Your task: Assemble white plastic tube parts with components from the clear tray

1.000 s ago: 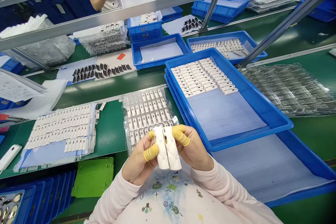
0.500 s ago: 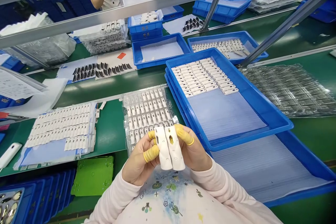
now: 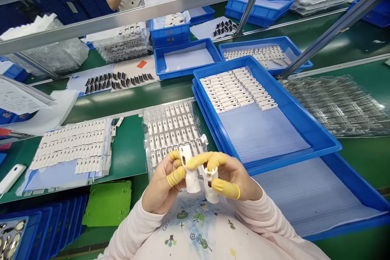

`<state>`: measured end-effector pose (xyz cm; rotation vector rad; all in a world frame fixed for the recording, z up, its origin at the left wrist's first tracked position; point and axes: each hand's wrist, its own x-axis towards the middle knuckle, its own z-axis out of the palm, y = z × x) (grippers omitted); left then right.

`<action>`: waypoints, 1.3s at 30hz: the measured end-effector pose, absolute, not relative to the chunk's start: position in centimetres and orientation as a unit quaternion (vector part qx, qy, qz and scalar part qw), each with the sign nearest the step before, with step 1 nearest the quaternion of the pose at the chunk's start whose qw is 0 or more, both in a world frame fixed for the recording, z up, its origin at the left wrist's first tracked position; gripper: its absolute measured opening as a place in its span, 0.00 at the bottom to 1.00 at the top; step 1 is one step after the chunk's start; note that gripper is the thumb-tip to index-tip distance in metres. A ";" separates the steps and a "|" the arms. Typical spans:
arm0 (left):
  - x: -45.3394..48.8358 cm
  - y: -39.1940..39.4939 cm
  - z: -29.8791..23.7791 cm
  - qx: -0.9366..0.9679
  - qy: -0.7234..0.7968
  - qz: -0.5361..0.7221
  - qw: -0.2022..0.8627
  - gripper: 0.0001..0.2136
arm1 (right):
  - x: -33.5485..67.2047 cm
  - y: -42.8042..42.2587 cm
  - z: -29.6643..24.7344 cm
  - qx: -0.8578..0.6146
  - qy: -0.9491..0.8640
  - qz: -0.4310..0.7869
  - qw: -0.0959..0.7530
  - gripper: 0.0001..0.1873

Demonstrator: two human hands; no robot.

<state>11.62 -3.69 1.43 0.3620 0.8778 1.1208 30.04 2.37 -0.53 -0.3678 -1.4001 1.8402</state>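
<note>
"What stands farthest left?"

"A long white object [image 3: 12, 176], near the front edge of the worktop [image 3: 131, 134]. Next comes a paper stack [image 3: 55, 178] bearing rows of white pieces [image 3: 73, 142]; a loose piece [image 3: 120, 122] lies just beyond its far right corner. A green tray [image 3: 106, 205] sits lower, below the worktop's front edge."

"And toward the middle?"

"A clear tray [image 3: 152, 114], its far edge near the worktop's back edge, holding further white pieces [image 3: 173, 124]. Before its near right corner, from where I stand, two similar pieces are held up off the worktop."

"How are the hands disposed?"

"Near each other, each clamped on one piece. The left hand [image 3: 160, 187] grips the left piece [image 3: 191, 180] between thumb and fingers, fairly upright, a dark oval hole near its top. The right hand [image 3: 239, 176] grips the right piece [image 3: 212, 197], thumb against its side, hollow end uppermost. A covered finger of that hand extends across to the left piece; whether it presses there, I cannot tell. Yellow covers sit on the fingertips [image 3: 225, 188]. The lower ends of the two pieces are apart."

"What completes the right?"

"A blue tray [image 3: 292, 109], with rows of pieces [image 3: 231, 89] toward its far edge; under its near edge, a lower tray [image 3: 353, 178]; beyond its right edge, a stack of clear plastic [image 3: 338, 105]."
</note>
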 end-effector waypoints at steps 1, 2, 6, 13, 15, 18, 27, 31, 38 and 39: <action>11.6 -3.7 1.4 0.166 0.404 0.510 0.741 0.17 | 30.2 2.5 -0.6 -0.175 -0.556 0.709 0.397 0.07; 11.7 -3.7 1.3 0.167 0.406 0.510 0.739 0.17 | 30.4 2.5 -0.6 -0.207 -0.556 0.693 0.409 0.06; 11.7 -3.6 1.2 0.170 0.413 0.511 0.734 0.18 | 30.5 2.6 -0.8 -0.232 -0.554 0.656 0.457 0.06; 11.9 -3.5 1.4 0.170 0.405 0.519 0.733 0.17 | 30.9 2.4 -0.1 -0.098 -0.652 0.645 0.385 0.04; 11.9 -3.5 1.4 0.168 0.410 0.515 0.733 0.17 | 30.9 2.7 -0.1 -0.159 -0.657 0.620 0.399 0.04; 11.8 -3.5 1.4 0.171 0.415 0.507 0.736 0.16 | 30.8 3.4 -0.6 -0.218 -0.591 0.644 0.434 0.07; 12.1 -3.4 1.5 0.211 0.419 0.515 0.717 0.19 | 28.9 2.7 -1.7 -0.196 -0.349 0.818 0.414 0.16; 12.3 -3.2 1.7 0.226 0.422 0.527 0.702 0.17 | 28.3 2.6 -1.7 -0.179 -0.330 0.842 0.386 0.19; 12.4 -3.2 1.9 0.236 0.424 0.550 0.680 0.15 | 28.1 2.8 -1.9 -0.157 -0.310 0.861 0.371 0.18; 12.4 -3.2 1.9 0.236 0.424 0.547 0.682 0.15 | 28.0 2.8 -1.9 -0.155 -0.303 0.864 0.372 0.18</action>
